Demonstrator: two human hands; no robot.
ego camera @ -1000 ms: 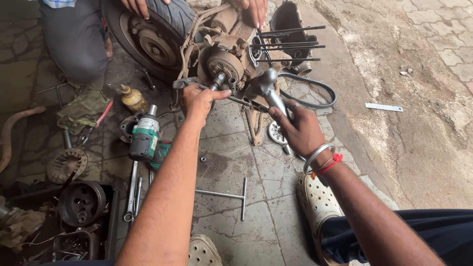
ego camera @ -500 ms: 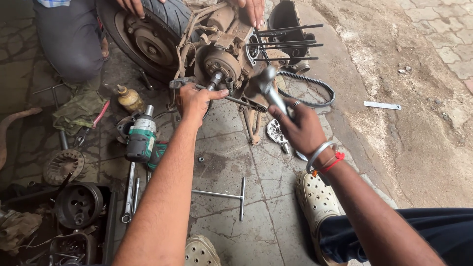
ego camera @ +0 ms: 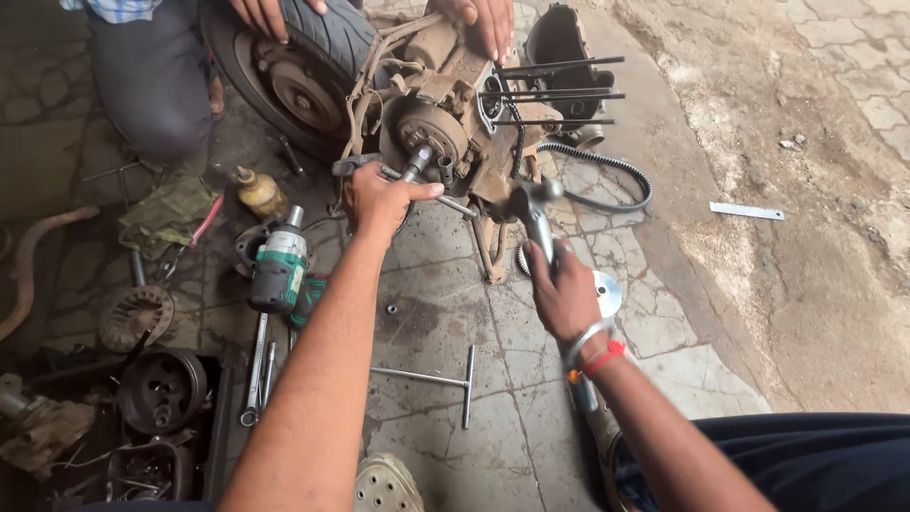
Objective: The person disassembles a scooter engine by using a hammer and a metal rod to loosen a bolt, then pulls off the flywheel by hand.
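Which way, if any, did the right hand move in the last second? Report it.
Yes. The right hand, gripping the hammer, drew back from the engine toward the floor's T-handle wrench.

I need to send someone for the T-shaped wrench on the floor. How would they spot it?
Start from the engine beside the tyre. On the paving between the person's forearms lies the T-handle wrench: a bare thin rod ending in a crossbar, away from the green power tool.

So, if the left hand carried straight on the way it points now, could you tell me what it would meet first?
Most likely the round engine hub. The left hand already grips a metal tool aimed at that hub, so little lies between them. Depth is hard to judge from this single view.
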